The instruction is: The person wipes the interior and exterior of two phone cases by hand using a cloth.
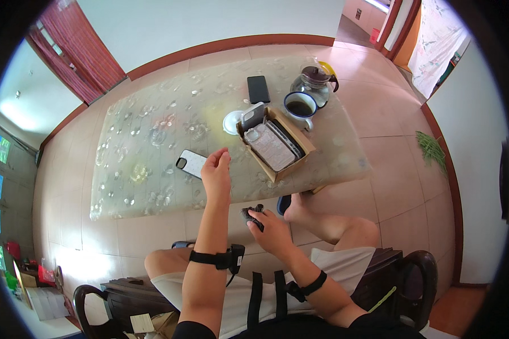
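Observation:
My left hand point(216, 173) is above the table's near edge, its fingers curled together and nothing visible in them. Partly behind it, a white speckled phone case point(191, 162) with a dark camera end lies on the table. My right hand point(272, 233) holds a small black object point(254, 212) low in front of the table edge; its exact kind is unclear. To the right of my left hand, an open cardboard box point(299, 164) stands on the table. Inside are a pale patterned phone case point(271, 146), several dark cases point(289, 135) and a grey case point(253, 115) tilted upright.
A clear floral cover lies over the table point(123, 169). Behind the box are an enamel mug point(310, 120) of dark liquid, a glass teapot point(307, 87), a white lid point(232, 123) and a black phone point(258, 90). My legs and a dark wooden chair point(426, 271) are below.

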`<state>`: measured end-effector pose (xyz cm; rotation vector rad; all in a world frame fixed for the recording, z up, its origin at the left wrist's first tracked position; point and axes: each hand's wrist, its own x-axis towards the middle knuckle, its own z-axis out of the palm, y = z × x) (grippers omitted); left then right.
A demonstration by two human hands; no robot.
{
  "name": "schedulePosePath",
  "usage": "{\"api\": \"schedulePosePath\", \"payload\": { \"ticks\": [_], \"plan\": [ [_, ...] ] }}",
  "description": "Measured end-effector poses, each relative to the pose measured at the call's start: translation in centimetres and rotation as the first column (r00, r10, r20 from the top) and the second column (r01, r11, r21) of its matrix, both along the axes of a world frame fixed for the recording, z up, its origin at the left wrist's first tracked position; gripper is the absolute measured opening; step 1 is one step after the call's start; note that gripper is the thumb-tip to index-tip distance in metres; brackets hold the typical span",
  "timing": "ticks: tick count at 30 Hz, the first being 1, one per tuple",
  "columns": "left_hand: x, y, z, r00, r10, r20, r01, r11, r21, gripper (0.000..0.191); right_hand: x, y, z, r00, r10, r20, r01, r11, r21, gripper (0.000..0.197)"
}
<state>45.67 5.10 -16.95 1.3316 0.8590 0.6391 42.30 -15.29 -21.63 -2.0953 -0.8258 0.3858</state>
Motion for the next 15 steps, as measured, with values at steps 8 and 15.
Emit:
{"api": "schedulePosePath", "payload": {
  "ticks": [8,15],
  "plan": [
    [7.1,0.9,0.6,0.997,-0.069,0.022,0.059,0.947,0.317,0.048,1.9,-0.8,1.6,0.981,-0.191,0.021,0.183,0.962,0.2,0.034],
    [10.7,2.8,-0.5,0.978,-0.139,-0.153,0.193,0.881,0.432,0.056,2.4,-2.8,2.9,0.978,-0.207,-0.04,0.21,0.946,0.247,0.034]
  ]
}}
